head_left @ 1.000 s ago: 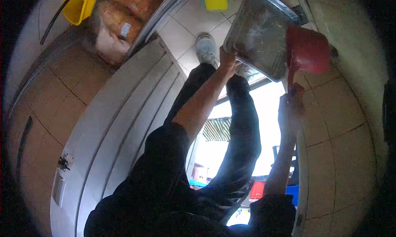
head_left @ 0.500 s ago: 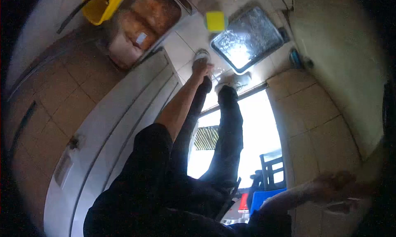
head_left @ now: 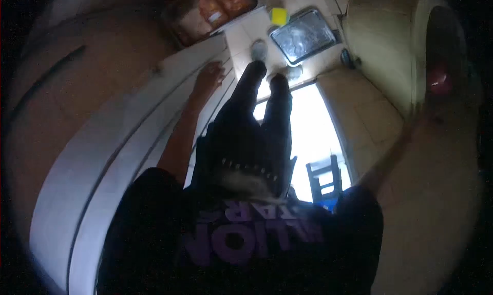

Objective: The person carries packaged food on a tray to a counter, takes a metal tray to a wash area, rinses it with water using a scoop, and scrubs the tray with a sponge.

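Note:
My left hand [head_left: 209,75] hangs in front of the white panelled door [head_left: 128,131], fingers loosely bent and apart, with nothing visible in it. My right arm reaches out to the right, where my right hand [head_left: 429,113] is dark and smeared by motion. Just beyond it shows a shiny red thing [head_left: 439,81], at the dark opening of a pale, upright, rounded-edged piece [head_left: 395,43]. Whether that hand touches or holds the red thing, I cannot make out.
A metal tray [head_left: 308,31] lies on the tiled floor beyond my feet, a yellow block-like thing [head_left: 279,16] beside it. Farther left is a large tray [head_left: 197,19] with reddish-brown contents. A dark chair [head_left: 323,179] stands by the bright doorway [head_left: 318,128].
My view has shifted and shows more of my shirt. My left hand has moved from above my feet to before the white door. My right arm has swung forward to the pale piece.

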A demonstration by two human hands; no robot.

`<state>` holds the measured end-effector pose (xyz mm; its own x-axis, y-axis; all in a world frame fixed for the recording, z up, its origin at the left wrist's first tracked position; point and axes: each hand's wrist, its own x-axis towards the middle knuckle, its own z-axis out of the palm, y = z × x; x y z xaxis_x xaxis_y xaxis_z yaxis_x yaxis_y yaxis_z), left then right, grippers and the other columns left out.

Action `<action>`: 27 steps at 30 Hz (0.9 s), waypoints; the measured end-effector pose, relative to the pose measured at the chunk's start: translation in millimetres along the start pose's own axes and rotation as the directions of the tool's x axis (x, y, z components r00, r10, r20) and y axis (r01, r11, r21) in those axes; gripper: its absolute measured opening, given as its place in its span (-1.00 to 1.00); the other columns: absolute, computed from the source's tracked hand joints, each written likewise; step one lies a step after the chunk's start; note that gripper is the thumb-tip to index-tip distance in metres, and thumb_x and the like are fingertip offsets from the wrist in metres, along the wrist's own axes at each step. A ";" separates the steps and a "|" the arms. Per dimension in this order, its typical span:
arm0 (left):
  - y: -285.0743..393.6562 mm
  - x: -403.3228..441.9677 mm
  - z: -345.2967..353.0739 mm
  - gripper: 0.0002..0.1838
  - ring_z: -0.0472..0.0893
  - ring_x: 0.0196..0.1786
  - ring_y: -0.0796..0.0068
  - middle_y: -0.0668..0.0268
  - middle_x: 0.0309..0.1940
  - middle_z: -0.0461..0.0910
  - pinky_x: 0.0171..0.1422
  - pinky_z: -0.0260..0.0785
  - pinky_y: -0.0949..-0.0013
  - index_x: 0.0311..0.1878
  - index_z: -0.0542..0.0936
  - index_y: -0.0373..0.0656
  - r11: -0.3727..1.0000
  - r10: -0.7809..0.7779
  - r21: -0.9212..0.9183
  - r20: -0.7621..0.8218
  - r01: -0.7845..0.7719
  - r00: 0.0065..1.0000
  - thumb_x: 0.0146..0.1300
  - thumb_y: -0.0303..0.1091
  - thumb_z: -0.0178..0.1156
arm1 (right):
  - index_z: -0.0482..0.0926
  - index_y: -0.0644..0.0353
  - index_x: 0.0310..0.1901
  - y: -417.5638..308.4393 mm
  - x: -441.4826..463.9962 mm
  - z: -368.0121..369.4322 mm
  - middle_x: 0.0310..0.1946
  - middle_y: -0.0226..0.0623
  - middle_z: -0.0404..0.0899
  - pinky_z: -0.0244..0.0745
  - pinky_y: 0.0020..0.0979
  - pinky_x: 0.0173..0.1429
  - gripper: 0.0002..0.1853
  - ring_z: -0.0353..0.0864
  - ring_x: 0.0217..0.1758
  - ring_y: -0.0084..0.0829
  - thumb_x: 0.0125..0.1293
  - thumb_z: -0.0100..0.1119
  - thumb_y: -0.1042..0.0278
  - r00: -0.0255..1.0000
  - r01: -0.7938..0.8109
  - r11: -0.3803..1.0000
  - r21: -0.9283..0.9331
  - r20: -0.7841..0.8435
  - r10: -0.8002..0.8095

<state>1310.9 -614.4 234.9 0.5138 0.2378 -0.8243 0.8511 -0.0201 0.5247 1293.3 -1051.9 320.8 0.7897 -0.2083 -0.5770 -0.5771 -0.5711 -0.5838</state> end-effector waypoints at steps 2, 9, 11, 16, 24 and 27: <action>14.9 -67.3 -16.1 -0.77 0.55 -0.20 0.51 0.33 -0.24 0.55 -0.17 0.42 0.39 -0.09 0.52 -0.13 0.994 0.070 -0.083 0.002 -0.070 0.998 0.20 -0.33 0.08 | 0.42 0.17 0.04 -24.6 -21.7 8.7 -0.16 -0.35 0.51 0.43 -0.45 -0.07 -0.65 0.50 -0.10 -0.53 0.21 0.11 0.35 0.991 0.075 0.996 -0.038 0.113 -0.070; 37.9 -232.9 -61.3 -0.77 0.59 -0.25 0.39 0.18 -0.27 0.58 -0.14 0.44 0.34 -0.14 0.49 -0.19 0.787 0.111 0.564 0.266 -0.248 0.958 0.17 -0.31 0.09 | 0.49 0.11 0.00 -113.8 -146.4 53.1 -0.20 -0.26 0.55 0.47 -0.36 -0.06 -0.59 0.55 -0.16 -0.36 0.12 0.26 0.21 0.735 0.092 0.993 -0.072 0.677 -0.019; 20.6 -267.9 -73.2 -0.76 0.59 -0.27 0.38 0.17 -0.31 0.57 -0.14 0.46 0.34 -0.12 0.47 -0.20 0.806 0.016 0.569 0.250 -0.160 0.968 0.12 -0.41 0.10 | 0.49 0.10 0.01 -119.9 -160.2 44.3 -0.16 -0.21 0.54 0.42 -0.30 0.03 -0.56 0.52 -0.09 -0.30 0.11 0.26 0.13 0.651 0.328 0.937 -0.124 0.748 -0.129; -34.4 -321.6 -84.8 -0.71 0.57 -0.22 0.40 0.21 -0.28 0.55 -0.10 0.44 0.35 -0.06 0.44 -0.20 0.834 0.116 0.470 0.365 -0.290 0.924 0.10 -0.45 0.11 | 0.47 0.10 0.03 -127.2 -167.9 27.3 -0.06 -0.11 0.49 0.26 -0.19 0.21 -0.53 0.41 0.07 -0.15 0.12 0.20 0.05 0.510 0.544 0.835 -0.079 0.821 -0.255; -76.7 -335.4 -46.3 -0.67 0.52 -0.12 0.44 0.23 -0.18 0.53 -0.01 0.37 0.38 0.00 0.43 -0.21 0.997 0.008 0.074 0.237 -0.026 0.971 0.15 -0.37 0.11 | 0.52 0.14 -0.05 -143.4 -180.2 12.8 -0.13 -0.11 0.53 0.33 -0.20 0.15 -0.66 0.47 0.01 -0.12 0.19 0.11 0.16 0.564 0.413 0.906 -0.092 0.807 -0.175; -92.0 -330.9 -33.9 -0.66 0.51 -0.07 0.46 0.23 -0.14 0.52 0.02 0.34 0.40 0.02 0.43 -0.21 0.996 -0.019 -0.085 0.189 0.036 0.982 0.17 -0.34 0.11 | 0.53 0.15 -0.07 -124.7 -174.2 19.6 -0.17 -0.12 0.55 0.36 -0.20 0.12 -0.67 0.51 -0.06 -0.13 0.19 0.11 0.17 0.535 0.417 0.908 -0.034 0.817 -0.215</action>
<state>1059.0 -658.3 466.6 0.5088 0.0502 -0.8594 0.8565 0.0712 0.5112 1223.7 -928.8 482.9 0.3767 0.6602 -0.6498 -0.1880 -0.6323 -0.7515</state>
